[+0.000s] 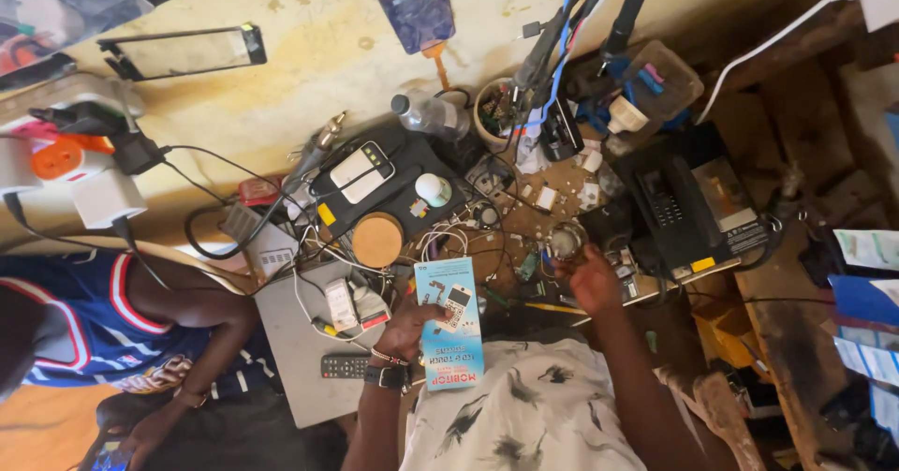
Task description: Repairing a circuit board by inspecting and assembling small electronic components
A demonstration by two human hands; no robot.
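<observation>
My left hand (pixel 409 326) holds a light blue flat package (pixel 449 321) with a picture of a phone on it, gripped along its left edge over my lap. A watch and bracelet sit on that wrist. My right hand (pixel 592 279) reaches onto the cluttered workbench and touches a small round clear container (pixel 566 240); whether it grips it I cannot tell. Small parts and wires lie around that hand.
A black mat (pixel 403 199) carries a white phone (pixel 361 171), a white ball and a cork disc (pixel 377 239). A grey laptop (pixel 304 340) with a remote lies left. A black box-shaped device (pixel 688 204) stands right. Another person in a blue jersey (pixel 84 321) sits left.
</observation>
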